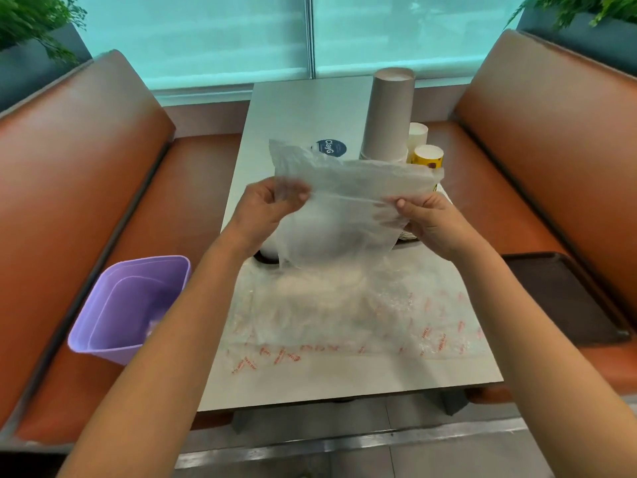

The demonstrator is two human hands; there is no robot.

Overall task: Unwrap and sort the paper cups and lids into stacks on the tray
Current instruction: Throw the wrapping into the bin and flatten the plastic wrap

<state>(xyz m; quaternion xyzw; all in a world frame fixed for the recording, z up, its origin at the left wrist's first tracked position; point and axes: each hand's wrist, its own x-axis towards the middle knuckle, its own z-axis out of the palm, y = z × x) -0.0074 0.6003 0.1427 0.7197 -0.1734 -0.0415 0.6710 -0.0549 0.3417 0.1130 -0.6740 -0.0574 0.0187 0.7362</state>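
Currently both your hands pinch one clear plastic wrapper [348,198] above the table [303,108]: left hand [272,205] clamps its left edge, right hand [425,219] its right edge, fingers closed on film. Its long axis runs left to right between them. Tall cup stack [387,115] stands behind the wrapper, nearer your right hand. Purple bin [131,305] sits left of the table, nearer your left hand.

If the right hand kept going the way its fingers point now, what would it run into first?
The right hand pinches the clear plastic bag, fingers pointing left toward the left hand. Going straight on, it would likely bunch the bag first, then meet the left hand gripping the other end. Depth between the hands is hard to judge.
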